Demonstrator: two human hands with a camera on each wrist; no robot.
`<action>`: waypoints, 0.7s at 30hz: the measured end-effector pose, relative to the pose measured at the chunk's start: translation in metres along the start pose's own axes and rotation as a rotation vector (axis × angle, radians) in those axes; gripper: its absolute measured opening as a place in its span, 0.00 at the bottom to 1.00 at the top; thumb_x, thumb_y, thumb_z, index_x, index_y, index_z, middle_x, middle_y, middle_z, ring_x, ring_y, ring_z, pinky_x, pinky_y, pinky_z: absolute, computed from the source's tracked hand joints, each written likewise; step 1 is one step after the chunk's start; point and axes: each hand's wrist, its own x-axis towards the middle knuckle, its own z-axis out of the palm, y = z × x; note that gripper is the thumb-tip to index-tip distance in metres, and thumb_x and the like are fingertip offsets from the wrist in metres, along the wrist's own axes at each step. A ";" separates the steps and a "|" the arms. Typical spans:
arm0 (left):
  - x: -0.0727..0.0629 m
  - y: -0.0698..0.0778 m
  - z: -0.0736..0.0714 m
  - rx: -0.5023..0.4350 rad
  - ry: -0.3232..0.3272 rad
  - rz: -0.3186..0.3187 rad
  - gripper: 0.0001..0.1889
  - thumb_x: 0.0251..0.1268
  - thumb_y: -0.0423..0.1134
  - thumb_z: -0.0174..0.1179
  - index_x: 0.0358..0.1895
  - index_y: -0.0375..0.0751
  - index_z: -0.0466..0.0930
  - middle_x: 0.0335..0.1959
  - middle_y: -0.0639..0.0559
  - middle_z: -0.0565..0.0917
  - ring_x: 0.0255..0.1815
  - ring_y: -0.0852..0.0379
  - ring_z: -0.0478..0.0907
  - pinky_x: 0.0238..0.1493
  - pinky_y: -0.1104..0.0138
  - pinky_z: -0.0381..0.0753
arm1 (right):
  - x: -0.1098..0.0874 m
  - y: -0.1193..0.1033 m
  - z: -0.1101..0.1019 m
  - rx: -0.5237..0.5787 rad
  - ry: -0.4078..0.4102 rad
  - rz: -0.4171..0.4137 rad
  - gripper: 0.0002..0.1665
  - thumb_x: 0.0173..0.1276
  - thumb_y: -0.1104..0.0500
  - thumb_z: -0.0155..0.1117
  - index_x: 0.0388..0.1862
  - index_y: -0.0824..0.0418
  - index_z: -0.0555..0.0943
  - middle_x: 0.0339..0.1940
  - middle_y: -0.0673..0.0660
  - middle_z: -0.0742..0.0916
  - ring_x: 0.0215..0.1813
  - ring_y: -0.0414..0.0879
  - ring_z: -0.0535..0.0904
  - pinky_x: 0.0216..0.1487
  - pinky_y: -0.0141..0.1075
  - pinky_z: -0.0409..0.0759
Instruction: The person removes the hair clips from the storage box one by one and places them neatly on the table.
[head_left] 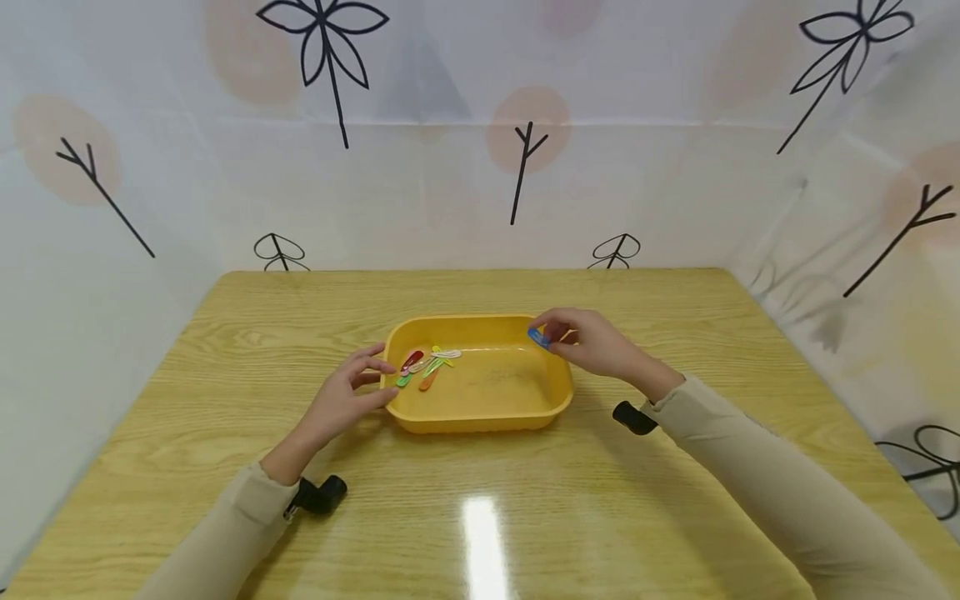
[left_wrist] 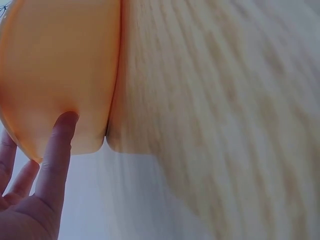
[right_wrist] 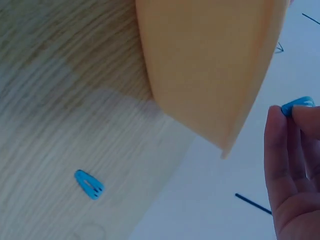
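Head view: the right hand (head_left: 591, 342) clamped its fingers on a blue teardrop-shaped hair clip (head_left: 537, 337); the left hand (head_left: 347, 394), fingers apart, touched a yellow rectangular plastic tray (head_left: 491, 387).

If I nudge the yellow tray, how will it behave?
The yellow tray would probably slide rather than tip, being low and broad. Its thin, smooth walls suggest light, fairly stiff plastic. The hair clips loose inside may shift.
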 end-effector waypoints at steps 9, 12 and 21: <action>-0.002 0.001 0.000 -0.010 0.006 -0.007 0.18 0.57 0.41 0.66 0.47 0.36 0.77 0.69 0.50 0.59 0.58 0.41 0.70 0.51 0.58 0.77 | -0.012 0.010 0.001 0.079 0.121 0.145 0.18 0.62 0.73 0.59 0.52 0.64 0.77 0.35 0.57 0.81 0.38 0.48 0.76 0.39 0.37 0.80; -0.001 0.001 -0.001 -0.001 0.002 -0.004 0.18 0.57 0.42 0.66 0.48 0.35 0.77 0.69 0.50 0.59 0.58 0.41 0.69 0.52 0.58 0.76 | -0.017 0.016 0.001 0.092 0.172 0.179 0.18 0.63 0.72 0.59 0.52 0.64 0.77 0.35 0.58 0.81 0.39 0.49 0.76 0.39 0.37 0.80; 0.000 0.003 -0.001 -0.013 0.004 -0.007 0.18 0.58 0.39 0.65 0.48 0.31 0.76 0.70 0.47 0.59 0.57 0.39 0.70 0.51 0.58 0.77 | -0.033 0.035 -0.004 0.091 0.267 0.284 0.20 0.64 0.67 0.61 0.56 0.64 0.75 0.36 0.60 0.81 0.40 0.50 0.77 0.40 0.29 0.78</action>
